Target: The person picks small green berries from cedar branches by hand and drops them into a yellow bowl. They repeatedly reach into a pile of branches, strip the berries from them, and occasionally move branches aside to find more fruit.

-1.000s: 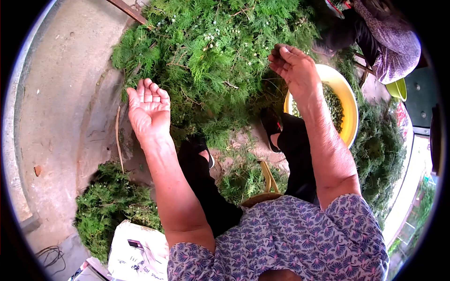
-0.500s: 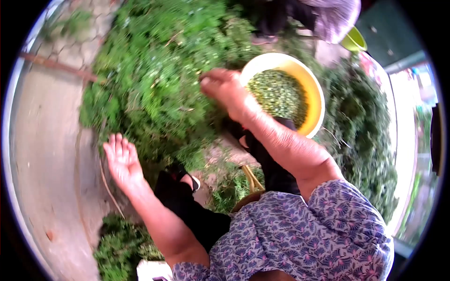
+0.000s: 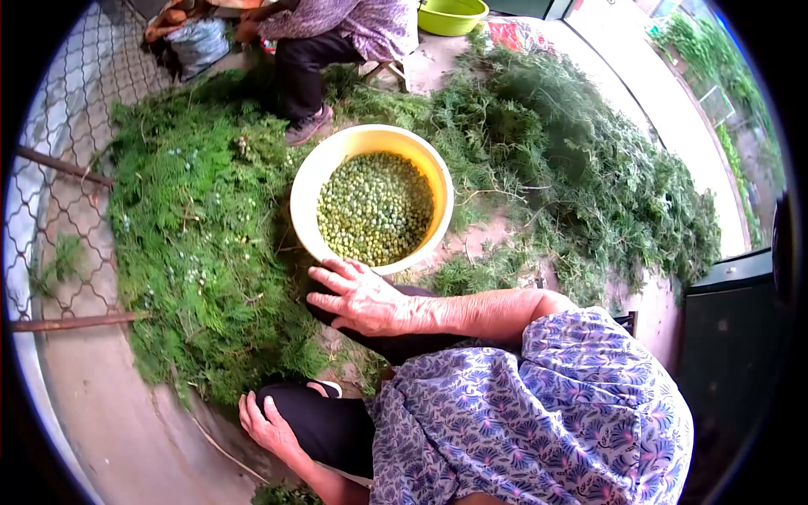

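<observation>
My right hand (image 3: 362, 299) is open, fingers spread, over my right knee and close to the near rim of a yellow basin (image 3: 305, 198). Nothing is in it. A heap of small round green seed cones (image 3: 374, 206) fills much of the basin. My left hand (image 3: 269, 425) lies open and without anything in it at my left knee (image 3: 316, 421), beside the pile of leafy evergreen branches (image 3: 202, 252). Some bluish-green cones show among those branches.
Another person (image 3: 337, 42) sits beyond the basin, near a plastic bag (image 3: 198, 44). A lime-green basin (image 3: 452, 15) stands at the back. More cut branches (image 3: 581, 160) are heaped on the right. Wooden sticks (image 3: 80, 322) lie on the left paving.
Both hands were raised, the right beside the basin's left side; now they are lowered to my knees. The view has shifted, bringing the other person more into sight.
</observation>
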The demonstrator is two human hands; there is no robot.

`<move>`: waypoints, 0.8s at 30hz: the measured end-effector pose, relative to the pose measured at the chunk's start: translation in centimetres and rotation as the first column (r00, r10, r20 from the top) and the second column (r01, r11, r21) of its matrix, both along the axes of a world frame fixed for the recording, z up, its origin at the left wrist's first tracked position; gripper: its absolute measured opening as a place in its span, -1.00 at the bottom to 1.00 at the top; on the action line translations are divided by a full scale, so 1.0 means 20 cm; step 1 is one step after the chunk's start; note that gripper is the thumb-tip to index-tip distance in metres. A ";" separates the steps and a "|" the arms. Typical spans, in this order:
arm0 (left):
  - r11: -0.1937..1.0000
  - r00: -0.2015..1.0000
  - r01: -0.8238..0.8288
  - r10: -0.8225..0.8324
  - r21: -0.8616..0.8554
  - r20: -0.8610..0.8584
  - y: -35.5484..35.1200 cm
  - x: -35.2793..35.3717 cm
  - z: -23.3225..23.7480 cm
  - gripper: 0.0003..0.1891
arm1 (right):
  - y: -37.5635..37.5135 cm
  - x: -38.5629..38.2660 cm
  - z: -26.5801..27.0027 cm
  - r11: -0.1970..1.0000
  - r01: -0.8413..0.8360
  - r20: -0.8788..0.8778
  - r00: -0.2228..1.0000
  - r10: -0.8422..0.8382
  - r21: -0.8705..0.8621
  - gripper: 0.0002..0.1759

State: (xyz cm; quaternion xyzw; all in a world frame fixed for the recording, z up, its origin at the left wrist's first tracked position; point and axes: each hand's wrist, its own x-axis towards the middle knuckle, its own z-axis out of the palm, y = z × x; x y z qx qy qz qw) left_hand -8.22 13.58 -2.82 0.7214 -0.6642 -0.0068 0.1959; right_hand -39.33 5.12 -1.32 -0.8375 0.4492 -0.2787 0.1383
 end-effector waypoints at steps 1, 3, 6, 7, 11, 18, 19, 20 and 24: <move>1.000 1.000 0.009 -0.009 -0.022 0.000 -0.01 0.00 0.00 -0.64 | 0.00 0.00 -0.01 1.000 -0.001 -0.002 1.000 0.001 0.022 -0.35; 1.000 0.998 0.014 -0.014 0.007 0.056 -0.03 -0.02 -0.03 -0.58 | 0.01 0.01 -0.03 1.000 0.004 -0.007 1.000 -0.004 0.022 -0.34; 0.999 0.997 0.032 -0.034 0.033 0.071 -0.07 -0.05 -0.05 -0.52 | 0.02 -0.02 -0.03 0.999 -0.016 -0.021 1.000 0.017 0.043 -0.33; 0.999 0.996 0.030 -0.033 0.031 0.087 -0.07 -0.06 -0.05 -0.50 | 0.03 -0.04 -0.03 0.999 -0.020 -0.031 0.999 0.022 0.051 -0.34; 0.996 0.994 0.015 -0.024 0.082 0.103 -0.10 -0.12 -0.06 -0.44 | 0.11 -0.11 0.02 0.998 -0.016 -0.016 1.000 0.017 0.066 -0.32; 0.999 0.998 0.000 -0.002 0.036 0.066 -0.05 -0.19 -0.03 -0.46 | 0.14 -0.08 0.01 0.988 -0.079 -0.061 0.994 0.087 0.131 -0.30; 1.000 0.998 0.000 -0.002 0.031 0.060 -0.04 -0.19 -0.02 -0.45 | 0.13 -0.05 0.00 0.988 -0.090 -0.063 0.993 0.098 0.129 -0.29; 0.999 1.000 -0.014 0.013 0.042 0.021 -0.02 -0.20 -0.01 -0.44 | 0.13 -0.03 0.00 0.987 -0.103 -0.074 0.991 0.113 0.127 -0.29; 0.998 0.999 -0.053 0.053 0.031 -0.010 0.01 -0.21 0.01 -0.44 | 0.07 0.05 0.01 0.976 -0.174 -0.115 0.975 0.189 0.132 -0.28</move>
